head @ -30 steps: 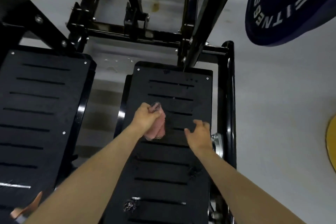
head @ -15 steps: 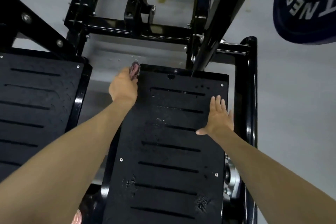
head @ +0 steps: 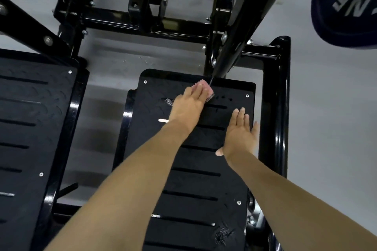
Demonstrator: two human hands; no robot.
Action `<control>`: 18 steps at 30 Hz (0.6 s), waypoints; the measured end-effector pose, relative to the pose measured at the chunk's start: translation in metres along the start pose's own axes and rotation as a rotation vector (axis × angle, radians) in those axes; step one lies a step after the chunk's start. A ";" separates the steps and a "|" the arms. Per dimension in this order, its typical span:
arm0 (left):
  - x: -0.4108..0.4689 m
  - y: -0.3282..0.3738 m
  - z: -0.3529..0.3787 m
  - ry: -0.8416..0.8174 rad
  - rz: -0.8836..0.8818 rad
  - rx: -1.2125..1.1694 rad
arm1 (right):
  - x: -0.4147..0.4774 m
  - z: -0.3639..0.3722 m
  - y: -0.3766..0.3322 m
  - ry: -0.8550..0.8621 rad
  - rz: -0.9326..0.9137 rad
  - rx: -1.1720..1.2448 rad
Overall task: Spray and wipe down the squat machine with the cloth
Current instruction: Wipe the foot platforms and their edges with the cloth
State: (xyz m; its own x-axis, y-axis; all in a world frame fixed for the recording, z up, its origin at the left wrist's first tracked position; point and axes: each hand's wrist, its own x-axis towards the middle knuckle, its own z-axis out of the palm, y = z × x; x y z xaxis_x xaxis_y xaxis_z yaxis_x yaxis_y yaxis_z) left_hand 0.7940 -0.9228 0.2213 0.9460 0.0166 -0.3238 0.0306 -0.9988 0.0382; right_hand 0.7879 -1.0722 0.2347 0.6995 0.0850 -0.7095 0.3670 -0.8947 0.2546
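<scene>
The squat machine's right black foot plate [head: 195, 185] lies below me, slotted and textured. My left hand [head: 188, 106] presses a pink cloth [head: 206, 89] flat against the plate's far edge, fingers straight on top of it. A grey mesh corner of the cloth pokes out beside the hand. My right hand [head: 239, 134] rests flat on the plate's right side, fingers straight and together, holding nothing. No spray bottle is in view.
A second black foot plate [head: 30, 128] lies to the left across a grey floor gap. The black frame tube [head: 279, 108] runs along the right side, with uprights and cross bars [head: 146, 24] beyond. A dark blue weight plate [head: 346, 4] hangs at top right.
My left hand slid the cloth from the plate's far left corner rightward along the far edge and now lies flat on it. My right hand stays flat on the plate's right side.
</scene>
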 end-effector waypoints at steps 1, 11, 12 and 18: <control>-0.002 -0.007 0.000 -0.016 0.060 0.070 | 0.000 0.000 0.000 -0.003 0.004 -0.004; -0.039 -0.104 0.005 -0.055 -0.608 0.008 | 0.001 0.002 -0.001 0.005 0.000 0.016; -0.035 -0.095 0.003 -0.054 -0.637 -0.018 | 0.002 0.003 -0.002 0.009 0.001 0.022; -0.012 -0.019 0.004 0.006 -0.468 -0.093 | 0.003 0.006 -0.001 0.023 0.007 0.013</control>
State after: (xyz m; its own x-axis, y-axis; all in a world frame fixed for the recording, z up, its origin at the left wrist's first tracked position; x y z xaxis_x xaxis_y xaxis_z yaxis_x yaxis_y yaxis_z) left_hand 0.7810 -0.9044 0.2208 0.8254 0.4644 -0.3209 0.4824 -0.8755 -0.0262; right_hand 0.7861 -1.0735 0.2288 0.7157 0.0889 -0.6928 0.3546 -0.9007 0.2508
